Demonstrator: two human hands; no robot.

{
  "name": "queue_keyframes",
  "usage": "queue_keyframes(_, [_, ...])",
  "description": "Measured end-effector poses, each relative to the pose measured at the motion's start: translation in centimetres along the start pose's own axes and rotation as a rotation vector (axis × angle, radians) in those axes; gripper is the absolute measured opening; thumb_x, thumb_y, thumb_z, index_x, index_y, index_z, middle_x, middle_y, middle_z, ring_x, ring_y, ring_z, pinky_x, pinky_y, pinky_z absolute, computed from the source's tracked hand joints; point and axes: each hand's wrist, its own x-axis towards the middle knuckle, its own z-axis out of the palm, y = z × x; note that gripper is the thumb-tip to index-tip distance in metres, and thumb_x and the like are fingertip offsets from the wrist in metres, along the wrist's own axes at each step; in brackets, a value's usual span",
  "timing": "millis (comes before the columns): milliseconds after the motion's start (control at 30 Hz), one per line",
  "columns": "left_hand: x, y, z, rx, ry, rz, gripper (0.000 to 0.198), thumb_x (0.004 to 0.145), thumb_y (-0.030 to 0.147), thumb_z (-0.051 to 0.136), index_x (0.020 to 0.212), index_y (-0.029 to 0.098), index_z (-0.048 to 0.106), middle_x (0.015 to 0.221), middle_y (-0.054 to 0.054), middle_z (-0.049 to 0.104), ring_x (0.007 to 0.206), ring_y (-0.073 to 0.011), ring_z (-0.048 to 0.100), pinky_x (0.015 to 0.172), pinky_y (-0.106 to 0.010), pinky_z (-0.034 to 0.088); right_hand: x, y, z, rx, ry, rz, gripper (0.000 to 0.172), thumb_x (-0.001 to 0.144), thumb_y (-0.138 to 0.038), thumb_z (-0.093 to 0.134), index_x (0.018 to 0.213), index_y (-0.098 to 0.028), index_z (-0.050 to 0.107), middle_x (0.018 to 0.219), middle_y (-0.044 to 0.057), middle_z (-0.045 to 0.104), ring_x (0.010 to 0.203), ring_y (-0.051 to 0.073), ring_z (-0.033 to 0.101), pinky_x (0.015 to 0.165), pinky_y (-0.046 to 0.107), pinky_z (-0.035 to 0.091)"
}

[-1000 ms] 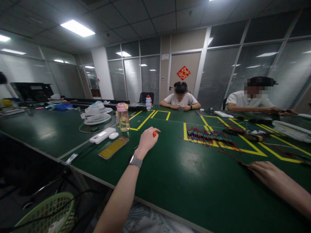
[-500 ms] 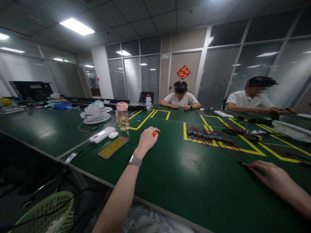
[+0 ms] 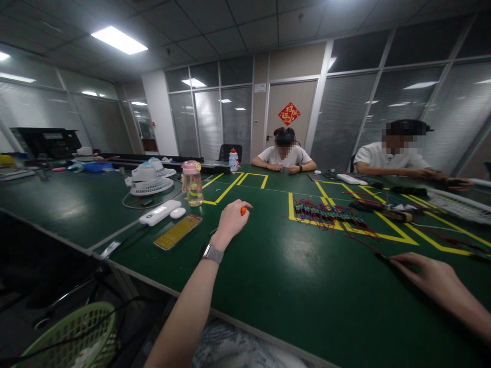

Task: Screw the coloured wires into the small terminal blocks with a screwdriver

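A: Where is the left hand [image 3: 230, 220]?

B: Just left of the frame's centre, resting on the green tabletop [image 3: 299, 291], a wristwatch [image 3: 213, 253] on its wrist. Its fingers are curled closed around a small orange piece [image 3: 243, 210], which peeks out at the fingertips.

A: And the right hand [image 3: 425, 273]?

B: Lower right, lying low on the tabletop, fingers stretched toward the left. Their tips meet a thin dark wire [image 3: 382, 256]; I cannot tell whether they pinch it.

A: What lies around them?

B: A wire bundle [image 3: 326, 213] sits between the hands, farther back inside yellow tape lines. A yellow phone [image 3: 178, 231] lies near the left hand, with a pink-lidded bottle [image 3: 191, 183] behind it.
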Motion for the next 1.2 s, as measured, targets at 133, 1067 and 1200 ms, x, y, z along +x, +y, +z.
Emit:
queue_keyframes(133, [0.0, 0.1, -0.1, 0.001, 0.001, -0.002, 0.026, 0.085, 0.018, 0.046, 0.100, 0.022, 0.067, 0.096, -0.002, 0.063, 0.085, -0.0142, 0.060, 0.079, -0.026, 0.047, 0.1, 0.6, 0.7, -0.108, 0.053, -0.128, 0.039, 0.075, -0.046, 0.046, 0.074, -0.018, 0.075, 0.077, 0.009, 0.073, 0.063, 0.026, 0.068, 0.057, 0.035, 0.057])
queue_keyframes(1067, [0.0, 0.0, 0.0, 0.013, -0.015, -0.005, 0.027, 0.085, 0.018, 0.046, 0.101, 0.022, 0.066, 0.098, -0.003, 0.063, 0.086, -0.0146, 0.061, 0.076, -0.024, 0.047, 0.1, -2.4, -1.8, 0.172, -0.066, 0.385, 0.049, 0.053, -0.063, 0.057, 0.075, -0.024, 0.078, 0.077, 0.005, 0.074, 0.074, 0.033, 0.069, 0.058, 0.037, 0.056])
queue_keyframes(1200, [0.1, -0.1, 0.0, 0.028, 0.013, 0.020, 0.026, 0.084, 0.017, 0.046, 0.098, 0.023, 0.067, 0.094, -0.002, 0.064, 0.084, -0.0143, 0.060, 0.077, -0.025, 0.047, 0.1, -1.4, -1.1, 0.158, -0.073, 0.345, 0.047, 0.057, -0.062, 0.058, 0.077, -0.024, 0.078, 0.075, 0.005, 0.074, 0.070, 0.032, 0.070, 0.052, 0.034, 0.055])
